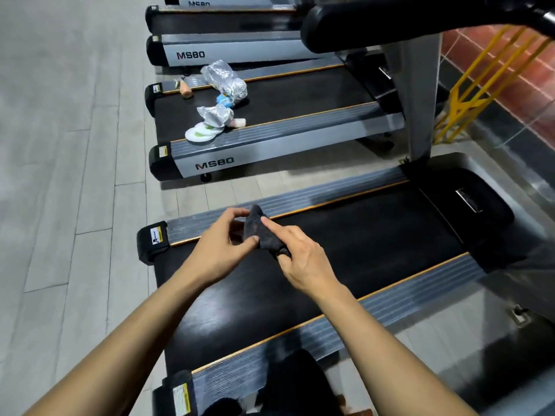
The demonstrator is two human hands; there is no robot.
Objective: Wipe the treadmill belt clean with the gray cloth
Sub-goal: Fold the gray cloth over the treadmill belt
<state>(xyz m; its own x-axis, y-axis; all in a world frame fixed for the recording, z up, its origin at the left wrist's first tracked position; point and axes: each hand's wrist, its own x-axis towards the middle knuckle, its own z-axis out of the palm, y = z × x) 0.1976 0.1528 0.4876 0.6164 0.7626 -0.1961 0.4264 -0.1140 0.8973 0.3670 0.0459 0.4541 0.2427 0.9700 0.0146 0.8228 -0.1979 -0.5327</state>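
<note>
Cloth bunched, partly hidden | left hand, right hand pinching it | above belt

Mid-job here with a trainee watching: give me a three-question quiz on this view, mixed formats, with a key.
1. True or false: the dark gray crumpled cloth is pressed flat on the black treadmill belt.
2. Multiple choice: the cloth is held by A) the left hand only, B) the right hand only, C) both hands.
3. Fill in: the crinkled clear plastic bags and white round plates lie on the ____ treadmill, not the one under the hands.

Key
1. False: it is held up between the fingers, above the belt.
2. C.
3. Neighbouring.
</note>
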